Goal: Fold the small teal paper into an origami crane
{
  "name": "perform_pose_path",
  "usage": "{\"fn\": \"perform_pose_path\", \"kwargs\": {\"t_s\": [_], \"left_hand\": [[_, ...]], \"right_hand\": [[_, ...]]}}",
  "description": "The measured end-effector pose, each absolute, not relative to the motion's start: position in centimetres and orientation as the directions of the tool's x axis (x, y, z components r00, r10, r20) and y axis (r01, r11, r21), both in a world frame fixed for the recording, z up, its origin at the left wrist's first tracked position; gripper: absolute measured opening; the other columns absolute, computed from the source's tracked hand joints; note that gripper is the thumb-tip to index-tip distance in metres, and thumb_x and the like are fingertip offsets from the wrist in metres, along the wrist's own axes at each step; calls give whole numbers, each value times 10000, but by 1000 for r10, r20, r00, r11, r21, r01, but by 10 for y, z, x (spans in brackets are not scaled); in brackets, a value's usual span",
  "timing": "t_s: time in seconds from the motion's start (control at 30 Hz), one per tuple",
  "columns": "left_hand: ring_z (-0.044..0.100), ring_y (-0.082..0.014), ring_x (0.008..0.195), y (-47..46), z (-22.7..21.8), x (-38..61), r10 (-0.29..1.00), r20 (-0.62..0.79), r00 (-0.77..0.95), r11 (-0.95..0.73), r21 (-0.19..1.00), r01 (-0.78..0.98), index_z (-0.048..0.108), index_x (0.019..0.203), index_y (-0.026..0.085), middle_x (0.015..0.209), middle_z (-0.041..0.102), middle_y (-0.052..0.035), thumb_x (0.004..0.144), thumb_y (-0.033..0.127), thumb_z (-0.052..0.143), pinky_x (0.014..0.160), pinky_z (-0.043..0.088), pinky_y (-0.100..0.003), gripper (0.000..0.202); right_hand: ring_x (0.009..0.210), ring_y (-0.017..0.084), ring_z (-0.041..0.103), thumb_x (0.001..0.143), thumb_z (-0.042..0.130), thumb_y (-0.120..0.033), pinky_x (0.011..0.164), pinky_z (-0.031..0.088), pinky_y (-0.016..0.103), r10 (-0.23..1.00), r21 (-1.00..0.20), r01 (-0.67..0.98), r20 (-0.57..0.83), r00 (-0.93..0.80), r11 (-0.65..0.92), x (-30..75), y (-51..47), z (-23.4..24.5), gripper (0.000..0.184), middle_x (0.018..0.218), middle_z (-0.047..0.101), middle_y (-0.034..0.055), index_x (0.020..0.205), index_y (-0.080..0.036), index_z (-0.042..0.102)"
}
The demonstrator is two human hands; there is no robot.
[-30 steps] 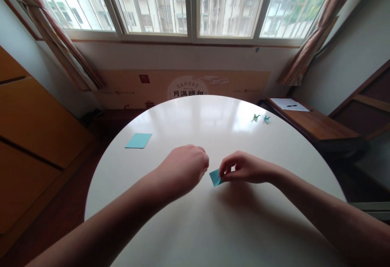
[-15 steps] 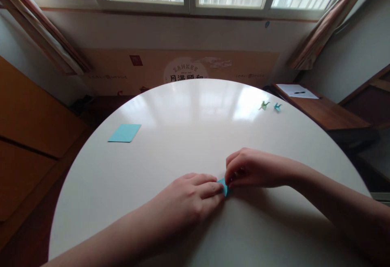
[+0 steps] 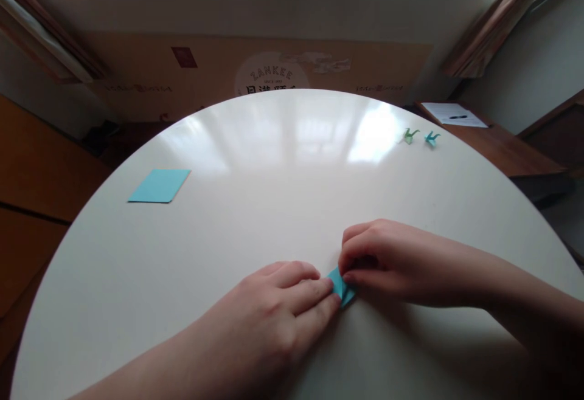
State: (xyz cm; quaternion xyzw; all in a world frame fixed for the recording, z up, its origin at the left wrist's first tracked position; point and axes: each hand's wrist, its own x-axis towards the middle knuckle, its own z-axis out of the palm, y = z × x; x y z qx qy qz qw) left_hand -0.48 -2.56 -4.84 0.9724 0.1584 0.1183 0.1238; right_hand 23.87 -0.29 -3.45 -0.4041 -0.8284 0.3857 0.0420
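A small piece of folded blue origami paper (image 3: 336, 281) lies on the white table between my two hands, showing a crease and an angled flap. My left hand (image 3: 278, 309) lies palm down with its fingers stretched out, the fingertips pressing on the paper's left side; its thumb is hidden. From the right, my right hand (image 3: 374, 260) is closed in a pinch, thumb and forefinger on the paper's upper right part. The fingertips of both hands cover much of the paper.
A stack of square blue paper (image 3: 159, 185) lies on the round white table (image 3: 255, 217) at the left. Two small paper cranes, one green (image 3: 410, 136) and one blue (image 3: 431, 138), stand at the far right. Beyond is a brown side table (image 3: 506, 151) with white sheets and a pen.
The view has tilted down, and the table fills more of it. More of the folded paper shows below my right fingertips, with a flap edge visible. Both hands stay at the paper.
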Motion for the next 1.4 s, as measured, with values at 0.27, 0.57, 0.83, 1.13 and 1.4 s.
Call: {"fn": "perform_pose_path", "kwargs": {"t_s": [0.27,0.57,0.83,1.13,1.4], "left_hand": [[626,-239,1013,-26,-53,-5,354,187,916,-912,286,294,663,1243,110,1151,722,-72,1052,159,369,917,541,-366,353],[622,-244,997,-25,-55,-3,357,205,912,-915,275,296,660,1238,102,1118,717,-91,1048,145,357,894,538,-376,361],[615,-247,1005,-27,-55,-5,358,202,911,-916,265,302,661,1232,96,1125,715,-89,1045,145,367,901,532,-380,352],[605,-236,1023,-25,-54,-5,365,204,908,-914,266,307,628,1280,145,1131,704,-86,1042,146,362,922,514,-369,357],[602,-234,1022,-27,-57,-5,375,173,911,-907,272,322,646,1238,162,1108,693,-88,1022,155,429,937,513,-370,307]], "right_hand": [[765,110,634,847,638,-139,669,450,206,753,-686,664,-259,-604,297,234,-6,-37,154,845,708,-37,815,-234,754],[721,111,635,831,632,-144,635,442,223,787,-664,698,-266,-557,270,229,-8,-39,160,807,716,-41,760,-234,744],[688,120,612,819,631,-161,616,423,241,819,-626,731,-250,-517,271,227,-13,-38,150,787,705,-34,725,-233,723],[667,139,612,816,611,-164,606,412,253,822,-604,752,-267,-503,263,224,-13,-38,151,774,717,-7,721,-218,715],[666,141,618,813,607,-154,601,412,253,817,-616,745,-274,-507,256,224,-14,-37,155,772,721,-1,708,-211,705]]}}
